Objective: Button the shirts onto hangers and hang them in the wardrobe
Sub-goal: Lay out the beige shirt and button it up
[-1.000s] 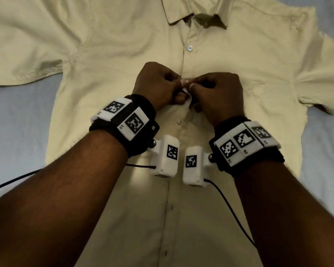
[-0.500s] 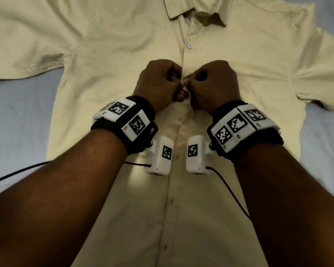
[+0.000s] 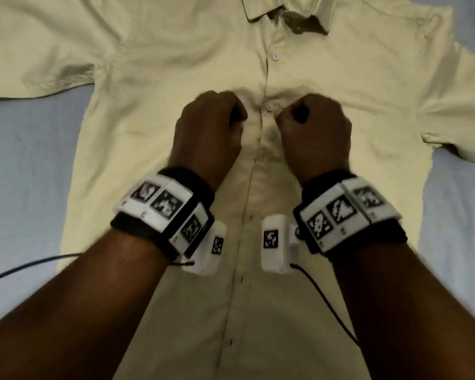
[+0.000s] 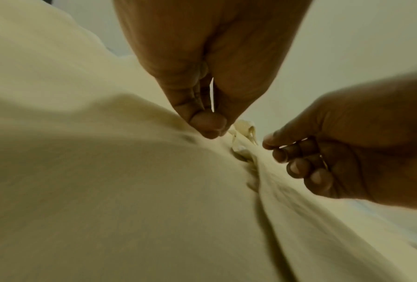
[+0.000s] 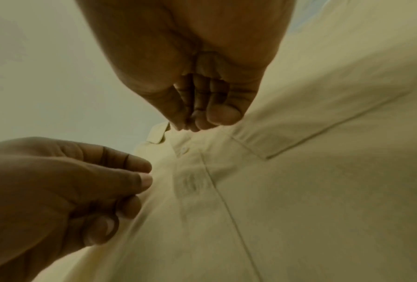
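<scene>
A pale yellow shirt [image 3: 154, 78] is laid flat, front up, on a light blue sheet [image 3: 25, 165], with the collar [image 3: 283, 12] towards the far edge and the sleeves spread to the left and right edges. Two buttons are seen fastened on the front strip: an upper button [image 3: 274, 56] below the collar and a second button [image 3: 269, 106] between the two fists. The left hand [image 3: 209, 133] is curled, its thumb and forefinger meeting against the cloth just left of the strip; a pinch on the fabric is suggested in the left wrist view, but it cannot be told for certain. The right hand [image 3: 313, 135] is curled too, with the fingertips [image 5: 202, 122] bunched at the strip just beside the second button; whether cloth is held cannot be told. No hanger is visible. The step in hand is judged to be the move down to the next button; it is best done by the hole edge being taken in one hand and the button in the other, the strip being kept flat and aligned so that no hole is skipped. Compared with half a second ago, the hands, then pressed together over the strip, are now drawn apart, and the second button, then hidden, is exposed and closed.
</scene>
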